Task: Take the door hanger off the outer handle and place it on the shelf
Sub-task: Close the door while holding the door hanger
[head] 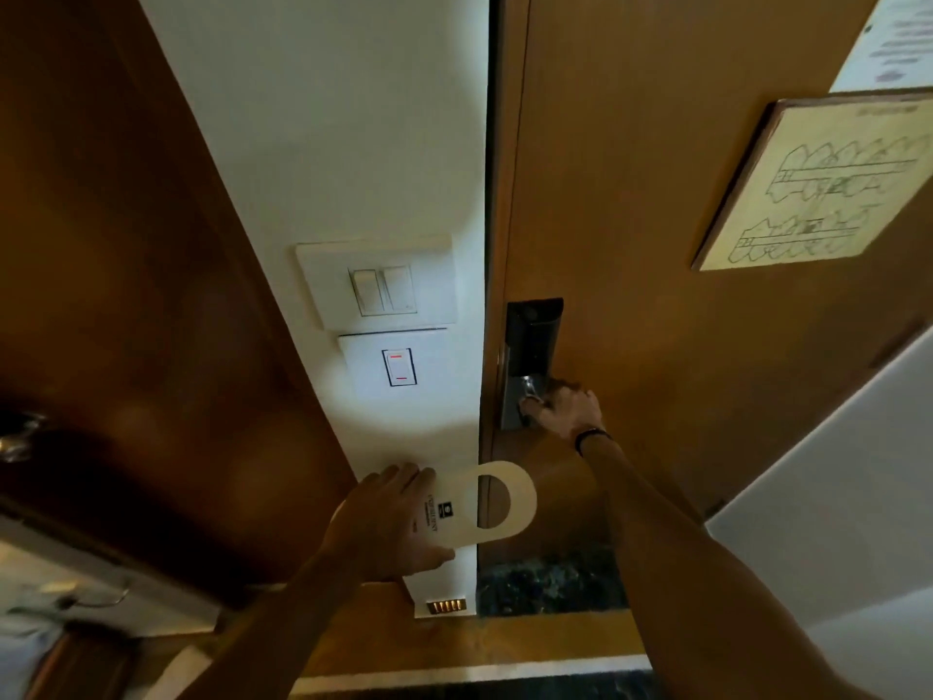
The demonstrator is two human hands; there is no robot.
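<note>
My left hand (389,522) grips a cream door hanger (454,512) by its printed end, with the round hook opening pointing right toward the door edge. The hanger hangs free in the air, below the switches and off any handle. My right hand (565,409) is closed around the metal lever handle (527,389) on the inner side of the wooden door (656,245), below a dark lock plate (532,336). The door looks closed against its frame. No shelf is recognisable in view.
A white wall strip carries a double light switch (378,288) and a single switch (400,366) left of the door. A framed floor plan (818,189) hangs on the door. A dark wooden panel with a knob (17,442) stands at the left. White wall at right.
</note>
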